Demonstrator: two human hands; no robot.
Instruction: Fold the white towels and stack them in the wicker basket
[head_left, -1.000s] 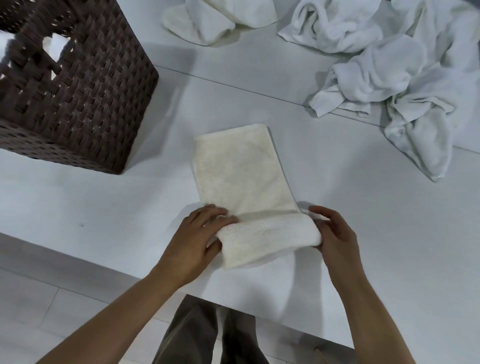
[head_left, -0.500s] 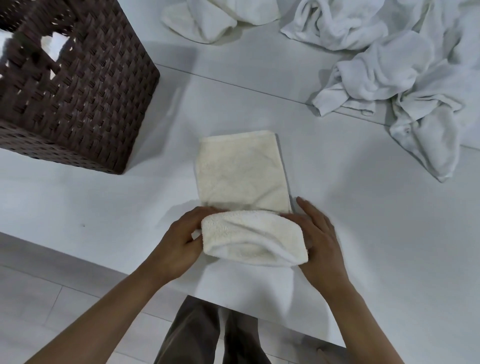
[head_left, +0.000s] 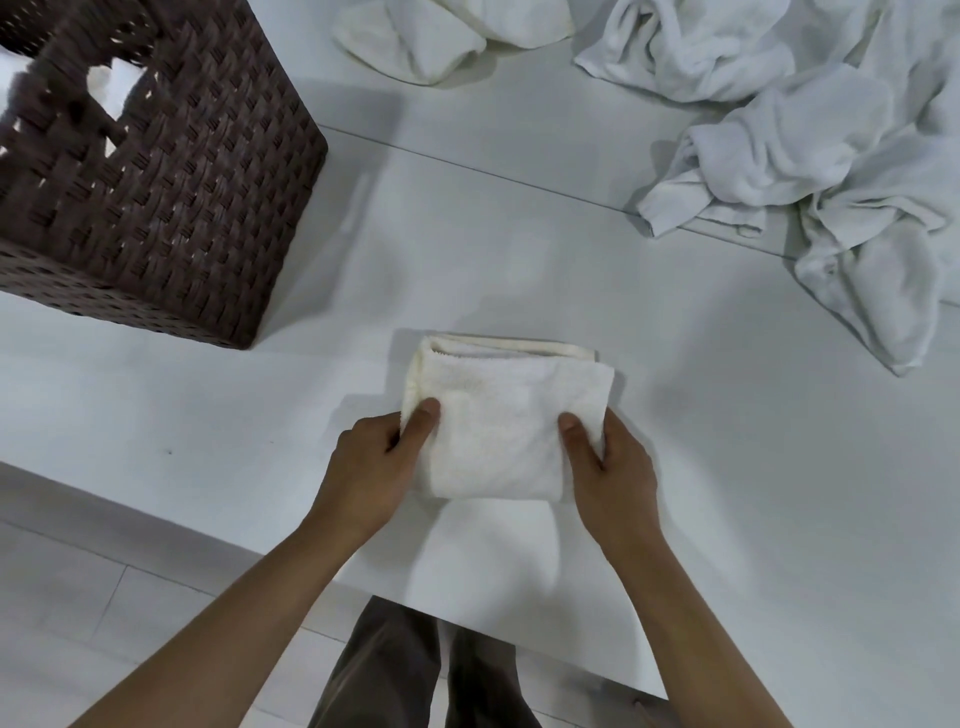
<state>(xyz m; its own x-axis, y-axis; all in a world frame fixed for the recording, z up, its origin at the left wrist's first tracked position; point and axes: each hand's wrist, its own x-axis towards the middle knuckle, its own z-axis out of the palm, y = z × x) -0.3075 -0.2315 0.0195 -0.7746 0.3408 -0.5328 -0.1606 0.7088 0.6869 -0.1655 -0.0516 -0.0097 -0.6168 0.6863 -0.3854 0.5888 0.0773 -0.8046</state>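
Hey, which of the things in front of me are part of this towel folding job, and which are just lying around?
Part of the job: folded towel, gripped by left hand and right hand; wicker basket; crumpled towel pile; separate crumpled towel.
Just there: white table; floor.

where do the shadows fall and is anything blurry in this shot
Head view: the wicker basket throws a soft shadow to its right across the table; a fainter one lies nearside of the folded towel; the basket's far-left weave looks smeared; the wide lens bows the table seam.
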